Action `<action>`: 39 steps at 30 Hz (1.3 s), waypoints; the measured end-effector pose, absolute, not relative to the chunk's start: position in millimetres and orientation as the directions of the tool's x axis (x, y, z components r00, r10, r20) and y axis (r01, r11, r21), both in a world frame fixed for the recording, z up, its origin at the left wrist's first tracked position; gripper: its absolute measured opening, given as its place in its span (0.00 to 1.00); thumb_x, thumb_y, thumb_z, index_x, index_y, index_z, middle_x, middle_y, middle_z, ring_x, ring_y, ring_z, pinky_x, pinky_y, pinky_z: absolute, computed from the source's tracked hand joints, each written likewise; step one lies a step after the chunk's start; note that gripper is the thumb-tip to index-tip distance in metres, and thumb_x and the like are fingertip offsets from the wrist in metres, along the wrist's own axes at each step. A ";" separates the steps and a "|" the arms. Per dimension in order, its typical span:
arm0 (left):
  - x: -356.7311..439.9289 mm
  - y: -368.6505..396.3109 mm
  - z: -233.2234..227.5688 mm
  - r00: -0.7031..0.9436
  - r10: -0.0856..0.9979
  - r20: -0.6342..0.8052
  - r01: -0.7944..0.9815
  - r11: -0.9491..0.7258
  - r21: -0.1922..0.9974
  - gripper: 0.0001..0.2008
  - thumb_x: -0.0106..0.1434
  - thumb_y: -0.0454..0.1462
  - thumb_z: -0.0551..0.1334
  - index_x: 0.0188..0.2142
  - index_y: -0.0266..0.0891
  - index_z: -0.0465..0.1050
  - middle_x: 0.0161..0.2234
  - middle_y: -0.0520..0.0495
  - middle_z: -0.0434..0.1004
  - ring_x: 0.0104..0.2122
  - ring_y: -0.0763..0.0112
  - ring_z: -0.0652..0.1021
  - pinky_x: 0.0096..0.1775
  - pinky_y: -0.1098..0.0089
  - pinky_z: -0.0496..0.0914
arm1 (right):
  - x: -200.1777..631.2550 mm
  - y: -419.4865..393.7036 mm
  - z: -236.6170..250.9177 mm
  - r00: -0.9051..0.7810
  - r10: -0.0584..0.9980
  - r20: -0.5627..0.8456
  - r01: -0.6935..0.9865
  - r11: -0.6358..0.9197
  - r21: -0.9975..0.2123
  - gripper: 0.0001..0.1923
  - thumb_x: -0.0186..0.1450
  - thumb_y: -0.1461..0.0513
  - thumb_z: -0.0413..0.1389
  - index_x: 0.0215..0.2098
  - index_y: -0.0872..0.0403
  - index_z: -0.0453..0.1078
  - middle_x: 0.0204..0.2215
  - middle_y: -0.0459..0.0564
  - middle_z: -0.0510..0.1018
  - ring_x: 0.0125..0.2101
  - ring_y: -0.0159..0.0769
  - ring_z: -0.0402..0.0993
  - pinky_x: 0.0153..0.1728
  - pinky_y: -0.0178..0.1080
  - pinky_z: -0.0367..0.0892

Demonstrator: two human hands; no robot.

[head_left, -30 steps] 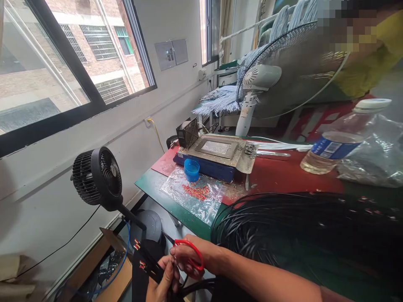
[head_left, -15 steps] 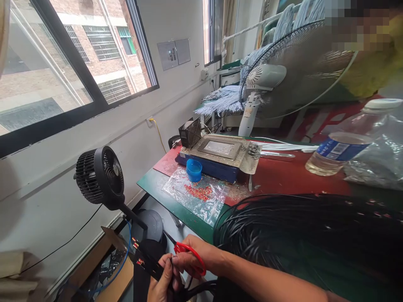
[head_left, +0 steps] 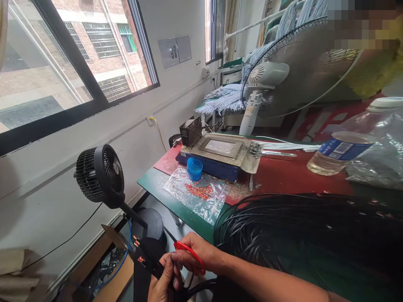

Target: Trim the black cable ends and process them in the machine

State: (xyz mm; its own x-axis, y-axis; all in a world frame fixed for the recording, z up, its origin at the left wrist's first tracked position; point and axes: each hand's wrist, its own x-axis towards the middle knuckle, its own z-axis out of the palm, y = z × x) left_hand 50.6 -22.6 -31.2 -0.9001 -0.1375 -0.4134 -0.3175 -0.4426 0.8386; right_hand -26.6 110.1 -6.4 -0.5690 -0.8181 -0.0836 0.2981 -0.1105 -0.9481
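Note:
Low in the view, my left hand (head_left: 162, 283) is closed around a few black cables (head_left: 153, 265). Their ends point to the upper left, with short red and yellowish wires showing. Red-handled scissors (head_left: 192, 251) hang on my right hand (head_left: 201, 247), the dark blades pointing up and left past the cables. The fingertips of my right hand pinch close against my left thumb at the cables; what lies between them is hidden. A large bundle of black cables (head_left: 252, 235) lies on the table to the right.
On the table (head_left: 146, 183) are a blue cup (head_left: 194, 170), a plastic bag (head_left: 176, 184) with small red bits, a blue machine (head_left: 210, 167) with a metal top, and a bottle (head_left: 333, 155). A black fan (head_left: 110, 176) stands left, above an open carton (head_left: 121, 274). Behind is a white fan (head_left: 252, 111).
Both hands keep almost the same pose and hold. The scissors and right hand have tilted up very slightly, and the whole view has shifted a little.

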 end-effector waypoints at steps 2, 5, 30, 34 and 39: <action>50.3 -21.1 -27.1 -0.874 -0.158 -0.459 -0.322 -0.520 0.791 0.13 0.46 0.45 0.63 0.19 0.36 0.66 0.12 0.57 0.61 0.13 0.85 0.59 0.19 0.77 0.49 | -26.0 110.2 -6.0 -0.591 -0.803 -0.075 0.235 -0.083 -0.968 0.26 0.51 0.45 0.57 0.15 0.59 0.61 0.09 0.39 0.60 0.10 0.20 0.54 0.11 0.27 0.46; 50.4 -19.4 -21.9 -0.836 -0.157 -0.526 -0.342 -0.601 0.723 0.14 0.42 0.44 0.66 0.21 0.36 0.67 0.12 0.58 0.61 0.13 0.86 0.59 0.18 0.78 0.50 | -25.0 110.7 -5.0 -0.616 -0.785 -0.062 0.139 -0.031 -0.990 0.24 0.51 0.47 0.58 0.17 0.60 0.64 0.09 0.39 0.60 0.12 0.20 0.53 0.12 0.27 0.45; 48.2 -17.6 -23.7 -0.859 -0.190 -0.476 -0.291 -0.583 0.758 0.13 0.44 0.44 0.64 0.20 0.35 0.69 0.13 0.57 0.63 0.12 0.87 0.60 0.17 0.80 0.52 | -27.2 108.7 -5.5 -0.596 -0.793 -0.126 0.372 -0.134 -0.919 0.23 0.51 0.49 0.58 0.13 0.59 0.60 0.08 0.39 0.60 0.09 0.20 0.54 0.09 0.27 0.47; 47.6 -16.4 -23.7 -0.864 -0.194 -0.466 -0.294 -0.557 0.777 0.12 0.47 0.43 0.63 0.21 0.35 0.68 0.13 0.58 0.61 0.12 0.88 0.59 0.17 0.81 0.51 | -27.4 108.1 -7.6 -0.604 -0.790 -0.108 0.370 -0.158 -0.915 0.23 0.51 0.49 0.58 0.14 0.59 0.61 0.08 0.39 0.60 0.09 0.20 0.54 0.10 0.27 0.48; 47.4 -16.5 -23.8 -0.834 -0.244 -0.494 -0.297 -0.556 0.776 0.10 0.46 0.42 0.63 0.23 0.36 0.71 0.13 0.57 0.63 0.13 0.87 0.60 0.18 0.81 0.54 | -27.5 108.7 -7.0 -0.591 -0.799 -0.115 0.365 -0.138 -0.921 0.23 0.50 0.48 0.59 0.14 0.59 0.62 0.09 0.39 0.61 0.09 0.20 0.54 0.09 0.26 0.48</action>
